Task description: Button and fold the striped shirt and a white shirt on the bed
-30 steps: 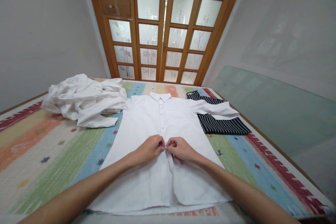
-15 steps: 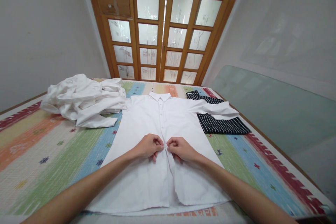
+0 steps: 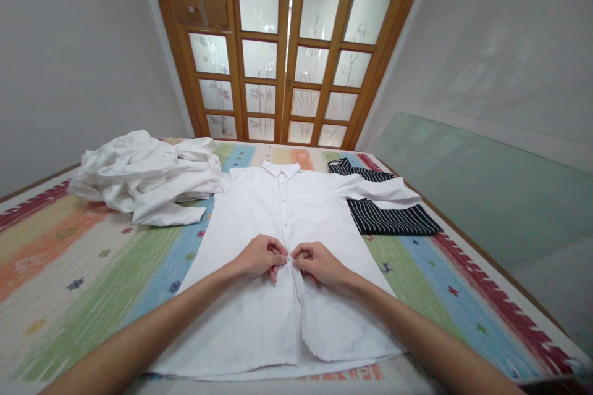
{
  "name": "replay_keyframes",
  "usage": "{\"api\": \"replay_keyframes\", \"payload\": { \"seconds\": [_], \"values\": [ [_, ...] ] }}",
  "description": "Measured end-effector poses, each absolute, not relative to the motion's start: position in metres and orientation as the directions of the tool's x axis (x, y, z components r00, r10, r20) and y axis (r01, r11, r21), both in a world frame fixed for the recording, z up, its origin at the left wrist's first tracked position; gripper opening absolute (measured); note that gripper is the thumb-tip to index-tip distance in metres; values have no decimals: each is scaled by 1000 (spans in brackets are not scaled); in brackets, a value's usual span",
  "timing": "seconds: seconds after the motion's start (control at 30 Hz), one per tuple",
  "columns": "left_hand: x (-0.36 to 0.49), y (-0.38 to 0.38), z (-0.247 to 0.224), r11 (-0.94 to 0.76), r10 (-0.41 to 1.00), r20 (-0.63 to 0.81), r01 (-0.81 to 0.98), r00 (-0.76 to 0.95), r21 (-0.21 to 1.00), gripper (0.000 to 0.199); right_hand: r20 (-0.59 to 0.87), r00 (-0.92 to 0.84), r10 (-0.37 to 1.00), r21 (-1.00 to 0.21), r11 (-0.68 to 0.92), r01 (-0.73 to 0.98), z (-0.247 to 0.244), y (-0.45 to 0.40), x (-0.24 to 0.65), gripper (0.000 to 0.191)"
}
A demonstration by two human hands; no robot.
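A white collared shirt point(image 3: 250, 321) lies face up, its collar pointing away from me and its front opening running down the middle. Small buttons show on the upper placket. My left hand point(image 3: 265, 256) pinches the placket edge from the left, halfway down the shirt. From the right, my right hand point(image 3: 317, 261) pinches the other edge, fingertips almost touching the left ones. Below the hands the two front edges lie slightly apart. Any button between the fingertips is too small to make out.
A crumpled white garment pile point(image 3: 148, 176) lies at the left back. Black-and-white striped cloth point(image 3: 393, 219) sits at the right, partly under the shirt's sleeve. A colourful striped cover point(image 3: 88, 296) lies beneath everything. Wooden doors with glass panes point(image 3: 287, 55) stand beyond.
Both hands have closed in slightly, bringing their fingertips nearer each other at the placket. The garments lie as before, with the view shifted very slightly.
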State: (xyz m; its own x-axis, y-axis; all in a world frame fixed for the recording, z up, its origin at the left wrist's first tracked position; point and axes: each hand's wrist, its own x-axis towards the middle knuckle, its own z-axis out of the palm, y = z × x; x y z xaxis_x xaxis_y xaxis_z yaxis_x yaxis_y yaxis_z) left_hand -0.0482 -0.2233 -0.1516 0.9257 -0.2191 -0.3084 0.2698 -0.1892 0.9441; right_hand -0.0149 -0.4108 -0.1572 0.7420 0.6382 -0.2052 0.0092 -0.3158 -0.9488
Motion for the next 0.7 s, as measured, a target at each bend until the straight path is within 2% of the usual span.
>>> {"api": "replay_keyframes", "payload": {
  "seconds": [0.3,0.53,0.7],
  "values": [
    [-48,-224,-154,-182,-186,-287,254,940,950,9,-205,740,641,-957,-289,-16,-154,-412,-16,13],
    [-48,-226,-151,-158,-110,-338,320,935,934,11,-208,734,646,-950,-311,5,-154,-414,-18,23],
    [-48,-226,-143,-227,-98,-350,321,932,919,26,-181,734,655,-945,-322,55,-155,-415,-20,21]
  ]
}}
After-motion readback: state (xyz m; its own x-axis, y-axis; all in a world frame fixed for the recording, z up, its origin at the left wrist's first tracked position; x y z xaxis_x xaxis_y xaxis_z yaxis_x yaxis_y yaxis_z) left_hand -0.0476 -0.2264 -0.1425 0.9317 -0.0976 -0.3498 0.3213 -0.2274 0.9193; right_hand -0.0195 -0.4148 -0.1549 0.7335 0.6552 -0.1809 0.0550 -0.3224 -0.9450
